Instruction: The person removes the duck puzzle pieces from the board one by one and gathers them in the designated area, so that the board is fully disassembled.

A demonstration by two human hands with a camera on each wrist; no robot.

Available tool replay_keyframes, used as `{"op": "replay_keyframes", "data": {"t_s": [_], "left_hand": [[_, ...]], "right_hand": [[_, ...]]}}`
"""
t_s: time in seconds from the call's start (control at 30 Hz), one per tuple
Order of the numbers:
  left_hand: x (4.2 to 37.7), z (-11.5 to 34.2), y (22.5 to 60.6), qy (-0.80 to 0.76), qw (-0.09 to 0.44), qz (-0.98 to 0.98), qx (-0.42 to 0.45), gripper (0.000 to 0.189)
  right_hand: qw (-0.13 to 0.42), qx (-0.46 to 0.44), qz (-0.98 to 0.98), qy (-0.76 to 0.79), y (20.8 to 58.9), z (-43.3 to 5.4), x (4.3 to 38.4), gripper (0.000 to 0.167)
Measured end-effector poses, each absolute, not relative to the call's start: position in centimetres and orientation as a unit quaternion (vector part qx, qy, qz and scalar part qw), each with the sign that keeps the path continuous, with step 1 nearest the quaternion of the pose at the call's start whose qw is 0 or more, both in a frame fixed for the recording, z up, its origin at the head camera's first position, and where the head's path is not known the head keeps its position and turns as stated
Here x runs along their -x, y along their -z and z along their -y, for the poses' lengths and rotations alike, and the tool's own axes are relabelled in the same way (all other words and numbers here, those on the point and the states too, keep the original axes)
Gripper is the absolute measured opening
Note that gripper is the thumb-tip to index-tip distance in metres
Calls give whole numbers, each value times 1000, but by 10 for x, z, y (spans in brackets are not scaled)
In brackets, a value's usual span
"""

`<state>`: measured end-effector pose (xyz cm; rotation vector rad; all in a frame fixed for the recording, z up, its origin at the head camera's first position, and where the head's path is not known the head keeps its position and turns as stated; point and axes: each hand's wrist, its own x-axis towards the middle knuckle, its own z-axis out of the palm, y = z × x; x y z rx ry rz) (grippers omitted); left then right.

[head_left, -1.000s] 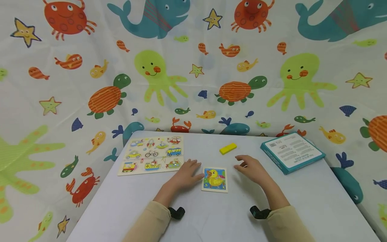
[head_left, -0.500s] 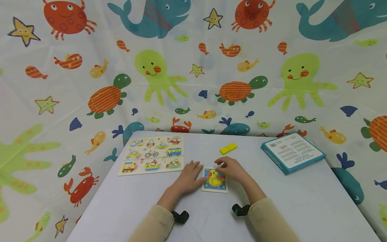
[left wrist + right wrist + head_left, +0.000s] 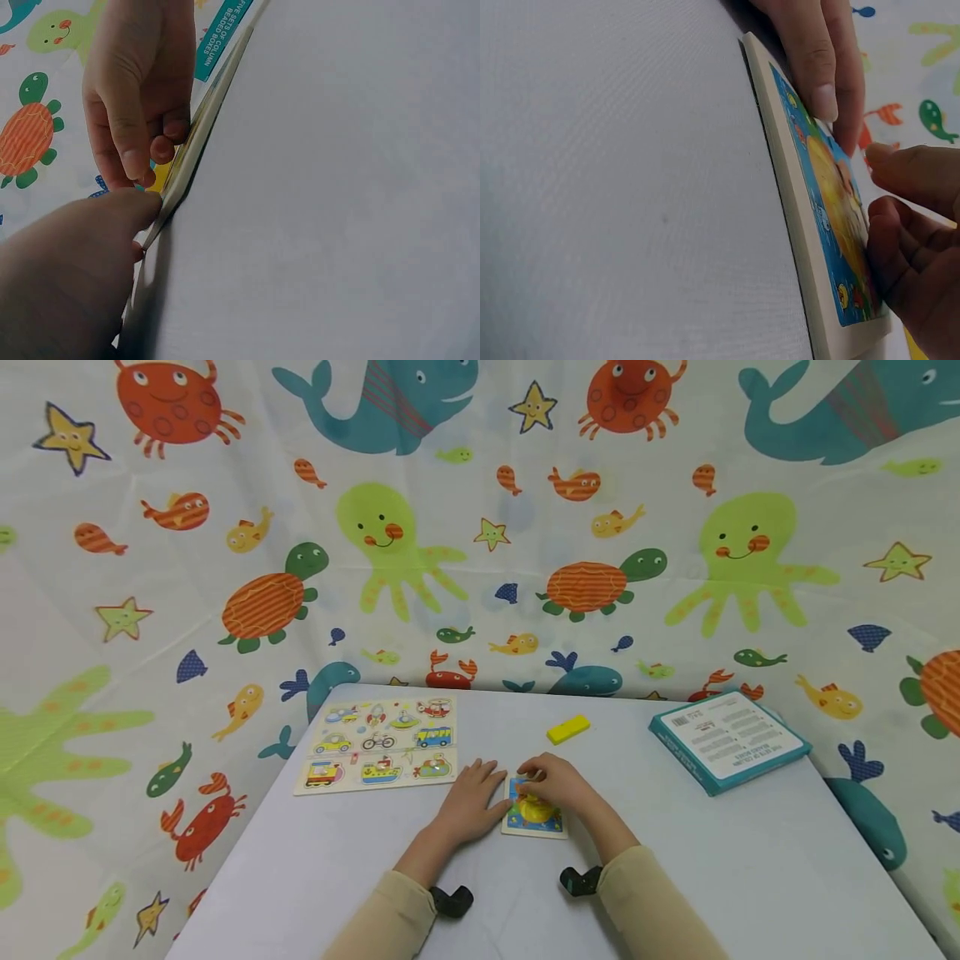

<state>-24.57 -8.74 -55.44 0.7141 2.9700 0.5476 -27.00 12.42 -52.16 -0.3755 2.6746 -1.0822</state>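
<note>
Left hand [image 3: 467, 805] is lying spread; right hand [image 3: 561, 783] is hiding its grip. The duck puzzle [image 3: 536, 817] is looking light, stiff, best edge-held.

The teal box [image 3: 223, 37] reads "FIVE SETS OF COLUMN BEADED BOXES".

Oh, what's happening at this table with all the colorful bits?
A person has both hands at a small duck picture board lying on the white table. The left hand has its thumb over the board's left edge, while the right hand bends over its upper part; whether those fingers grip anything is unclear. A vehicle puzzle, a yellow block and a teal box lie around it.
</note>
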Motion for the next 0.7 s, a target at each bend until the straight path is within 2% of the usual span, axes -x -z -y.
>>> {"op": "replay_keyframes", "data": {"t_s": [0.7], "left_hand": [[246,84,559,-162,3,-963,-215,60]], "right_hand": [[139,126,-912,365,522,-119,272,22]]}}
